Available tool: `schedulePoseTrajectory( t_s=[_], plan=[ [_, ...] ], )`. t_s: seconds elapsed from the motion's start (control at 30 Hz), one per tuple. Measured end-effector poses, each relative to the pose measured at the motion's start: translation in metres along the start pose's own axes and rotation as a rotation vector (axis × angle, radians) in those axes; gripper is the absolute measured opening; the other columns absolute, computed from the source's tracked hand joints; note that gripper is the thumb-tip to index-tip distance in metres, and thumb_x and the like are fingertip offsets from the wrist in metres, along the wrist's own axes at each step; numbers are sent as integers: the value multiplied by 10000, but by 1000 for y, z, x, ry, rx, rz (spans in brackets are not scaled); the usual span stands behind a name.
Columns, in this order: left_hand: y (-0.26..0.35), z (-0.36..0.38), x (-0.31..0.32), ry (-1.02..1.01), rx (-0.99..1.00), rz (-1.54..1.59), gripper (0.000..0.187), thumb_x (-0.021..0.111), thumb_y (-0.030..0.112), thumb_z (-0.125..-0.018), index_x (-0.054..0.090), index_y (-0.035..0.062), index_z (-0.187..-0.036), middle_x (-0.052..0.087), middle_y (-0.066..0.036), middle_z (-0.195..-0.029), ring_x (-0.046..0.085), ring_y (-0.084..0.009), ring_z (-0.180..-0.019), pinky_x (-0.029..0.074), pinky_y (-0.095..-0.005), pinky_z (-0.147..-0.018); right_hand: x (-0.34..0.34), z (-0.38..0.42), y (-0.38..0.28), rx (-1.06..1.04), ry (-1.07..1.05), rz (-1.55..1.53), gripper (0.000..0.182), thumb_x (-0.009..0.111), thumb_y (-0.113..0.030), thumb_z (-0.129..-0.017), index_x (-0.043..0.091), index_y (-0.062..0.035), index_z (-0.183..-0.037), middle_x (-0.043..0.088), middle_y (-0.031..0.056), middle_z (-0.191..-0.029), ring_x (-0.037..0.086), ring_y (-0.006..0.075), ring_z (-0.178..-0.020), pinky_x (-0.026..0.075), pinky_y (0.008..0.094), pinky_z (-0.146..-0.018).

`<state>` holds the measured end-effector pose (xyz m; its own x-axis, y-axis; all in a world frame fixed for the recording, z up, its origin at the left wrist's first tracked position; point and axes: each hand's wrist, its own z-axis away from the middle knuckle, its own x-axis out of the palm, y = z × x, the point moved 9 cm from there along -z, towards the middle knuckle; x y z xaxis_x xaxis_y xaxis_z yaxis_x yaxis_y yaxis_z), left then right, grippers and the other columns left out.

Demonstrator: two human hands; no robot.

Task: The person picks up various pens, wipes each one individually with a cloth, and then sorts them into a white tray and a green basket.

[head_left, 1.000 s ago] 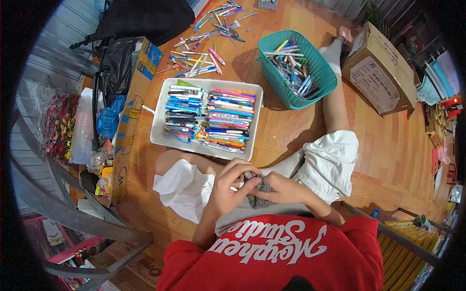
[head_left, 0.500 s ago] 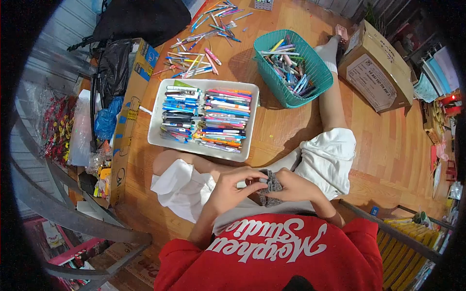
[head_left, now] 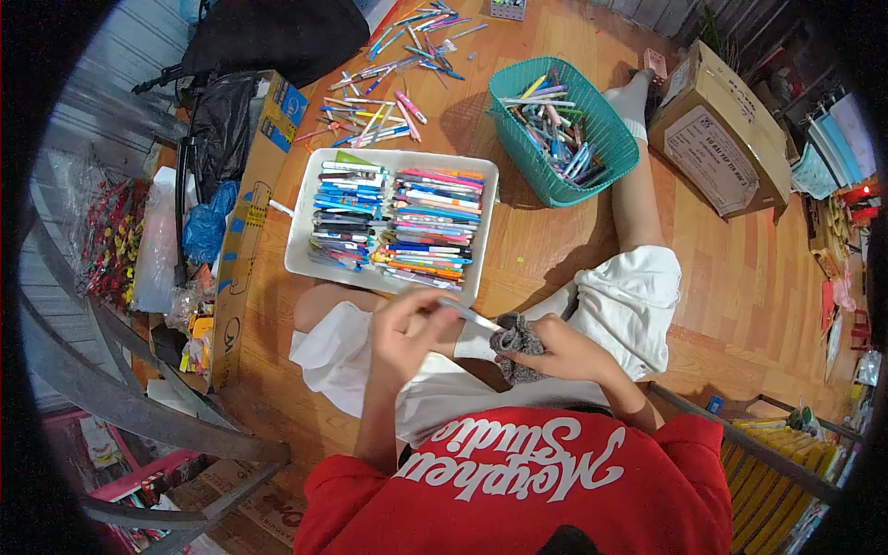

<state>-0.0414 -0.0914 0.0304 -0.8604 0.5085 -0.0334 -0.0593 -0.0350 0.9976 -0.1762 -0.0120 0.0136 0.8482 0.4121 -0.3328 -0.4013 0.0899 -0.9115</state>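
A slim pen [head_left: 476,319], whitish along its barrel, runs between my hands. My left hand [head_left: 405,335] pinches its left end between thumb and fingers, slightly blurred. My right hand [head_left: 566,350] is closed around a bunched grey knit cloth [head_left: 518,347], and the pen's other end meets the cloth's upper edge. Just beyond my left hand lies a white tray [head_left: 298,250] with pens laid in two columns. Farther out, a teal basket [head_left: 555,192] holds a jumble of pens.
Loose pens [head_left: 375,116] are scattered on the wooden floor past the tray. A cardboard box [head_left: 717,139] stands by my outstretched right leg. At left is an open carton [head_left: 242,250] of mixed items beside a curved metal frame [head_left: 139,398]. Yellow slats [head_left: 777,472] sit at lower right.
My left hand has moved left and up, away from the cloth, and the pen now shows between my hands. My right hand still grips the cloth, turned slightly.
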Motion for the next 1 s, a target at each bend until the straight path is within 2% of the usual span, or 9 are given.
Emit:
schedulePoseTrajectory(
  t_s=[0.07, 0.2, 0.33, 0.43, 0.53, 0.63, 0.73, 0.83, 1.0],
  plan=[
    [5, 3, 34, -205, 109, -175, 176, 676, 11, -763, 636, -8, -934, 628, -94, -900, 597, -176, -836, 459, -278, -753, 0, -2, -3, -16, 18, 3, 272, 609, -177, -820, 562, 82, -888, 585, 248, -675, 609, 368, -632, 477, 394, -595],
    [16, 5, 48, -144, 169, -227, 151, 659, -16, -760, 635, -25, -908, 642, -85, -881, 589, -154, -842, 451, -275, -762, 0, -8, -1, -63, 62, -26, 276, 615, -148, -794, 550, 88, -923, 585, 262, -709, 604, 387, -681, 479, 399, -628],
    [0, 4, 0, 135, 95, -58, 137, 638, 33, -824, 616, -23, -946, 618, -69, -891, 569, -144, -842, 440, -267, -754, -3, -7, 2, -12, 53, -32, 271, 613, -137, -781, 551, 92, -913, 584, 268, -727, 595, 400, -705, 475, 407, -646],
    [0, 2, -24, 269, 81, 29, 139, 611, 40, -856, 599, -33, -973, 606, -51, -888, 547, -113, -828, 423, -236, -746, -8, -5, 3, -81, 106, 13, 203, 630, -110, -778, 592, 62, -879, 602, 213, -692, 617, 322, -634, 469, 369, -599],
    [-6, 5, -43, 394, 65, 51, 143, 589, 54, -882, 590, -34, -994, 603, -53, -904, 525, -87, -802, 413, -217, -734, -11, -5, 3, -21, 101, 1, 278, 625, -151, -773, 551, 97, -872, 581, 270, -713, 592, 404, -694, 474, 412, -640],
    [-4, 6, -34, 384, 36, 88, 152, 605, 37, -862, 591, -28, -999, 598, -35, -901, 532, -89, -808, 417, -222, -729, -13, -9, 4, -25, 122, 31, 287, 643, -154, -757, 552, 102, -852, 579, 272, -702, 590, 409, -686, 476, 415, -631],
    [-11, 6, -5, 180, 11, 88, 153, 612, 23, -843, 601, -20, -990, 604, -35, -908, 548, -98, -826, 423, -224, -744, -11, -16, 2, -18, 114, 60, 293, 657, -149, -743, 555, 104, -850, 579, 274, -699, 588, 416, -682, 477, 424, -627],
    [-12, 7, 36, -75, 40, -77, 148, 607, 13, -835, 614, -11, -981, 615, -49, -921, 556, -104, -838, 431, -225, -743, -5, -21, -4, -93, 143, 84, 287, 662, -140, -738, 556, 102, -848, 579, 278, -707, 589, 418, -679, 476, 432, -627],
    [-11, 2, -5, 196, 102, 24, 145, 594, 18, -852, 612, -3, -994, 605, -58, -932, 552, -98, -842, 443, -219, -726, -10, -16, -1, -76, 159, 56, 283, 656, -133, -743, 552, 99, -867, 576, 280, -710, 581, 427, -702, 471, 433, -638]
  ],
)
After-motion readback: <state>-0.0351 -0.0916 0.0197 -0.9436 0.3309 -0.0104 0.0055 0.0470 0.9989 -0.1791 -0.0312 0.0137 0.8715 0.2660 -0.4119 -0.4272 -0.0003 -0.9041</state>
